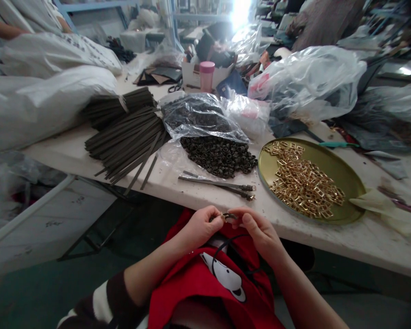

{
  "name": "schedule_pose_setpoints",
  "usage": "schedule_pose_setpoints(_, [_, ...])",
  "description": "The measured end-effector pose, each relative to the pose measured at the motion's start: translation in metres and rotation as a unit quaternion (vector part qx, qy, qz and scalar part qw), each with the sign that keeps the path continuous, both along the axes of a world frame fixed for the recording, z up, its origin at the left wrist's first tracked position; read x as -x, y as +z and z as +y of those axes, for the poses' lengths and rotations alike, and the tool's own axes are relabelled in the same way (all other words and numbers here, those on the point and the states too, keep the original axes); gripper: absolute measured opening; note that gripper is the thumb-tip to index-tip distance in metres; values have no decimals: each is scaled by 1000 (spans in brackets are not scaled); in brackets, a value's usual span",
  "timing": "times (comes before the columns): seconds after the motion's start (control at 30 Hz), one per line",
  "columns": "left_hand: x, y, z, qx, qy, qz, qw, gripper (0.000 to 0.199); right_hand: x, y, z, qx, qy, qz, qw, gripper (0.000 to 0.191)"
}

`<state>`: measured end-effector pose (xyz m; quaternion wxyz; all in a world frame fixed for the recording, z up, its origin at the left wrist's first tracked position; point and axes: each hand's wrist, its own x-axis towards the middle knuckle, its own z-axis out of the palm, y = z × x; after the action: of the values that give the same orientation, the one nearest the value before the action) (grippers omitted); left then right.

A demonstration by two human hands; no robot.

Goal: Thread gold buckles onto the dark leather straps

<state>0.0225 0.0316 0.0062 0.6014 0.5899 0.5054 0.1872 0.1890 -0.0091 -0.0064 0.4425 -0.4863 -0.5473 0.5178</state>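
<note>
A: Hand states first?

B: Left hand (205, 224): fingers curled in, thumb and index closed on a small dark strip (231, 215) at its gold-coloured fitting (223, 218). Right hand (262, 233): partly open, thumb lifted apart from the index finger, fingertips at the strip's other end. Cannot tell whether they grip it.

A: Where is the piece?

B: Between the two hands, above the red apron (178, 288), just off the near edge of the table (173, 189). On the table beyond: two narrow straps (238, 186) with metal ends, the dark loops (222, 157) in a pile, and the long strips (126, 144) in a bundle. To the right, gold frames (304, 183) on the round tray (267, 169).

A: Notes on handling it well?

B: My judgement: pinch close to the fitting, so it cannot twist. Guide the free end with light fingertips, flat and in line with the metal. Ease rather than tug; a narrow strip could kink or snag on an edge. Keep the dark cord (222, 246) on the apron out of the way.

A: What is unclear?

B: Left fingers cover one end of the strip. Fitting is small and blurred; threading path unreadable. Loops run under the plastic bag (200, 114), so the pile's far side is obscured. Co-worker at upper left is cut off by the frame.
</note>
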Motion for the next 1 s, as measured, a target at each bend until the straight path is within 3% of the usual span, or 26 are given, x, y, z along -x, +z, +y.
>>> schedule_pose_setpoints(0.13, [1,1,-6,-17,-12,7,1000,15,3,1,0,30,40,-28,998,14])
schedule_pose_setpoints(0.33, [2,7,-16,-50,-10,3,999,14,-3,6,-5,-61,98,-115,987,10])
schedule_pose_setpoints(0.47, [3,15,-21,2,-39,-42,998,14,-11,13,-11,-86,131,-76,985,13])
schedule_pose_setpoints(0.73, [3,19,-25,130,-54,-91,986,21,-17,15,-19,2,155,-19,988,19])
schedule_pose_setpoints(1.0, [0,16,-21,83,-73,-57,992,15,-15,8,-16,75,133,3,988,17])
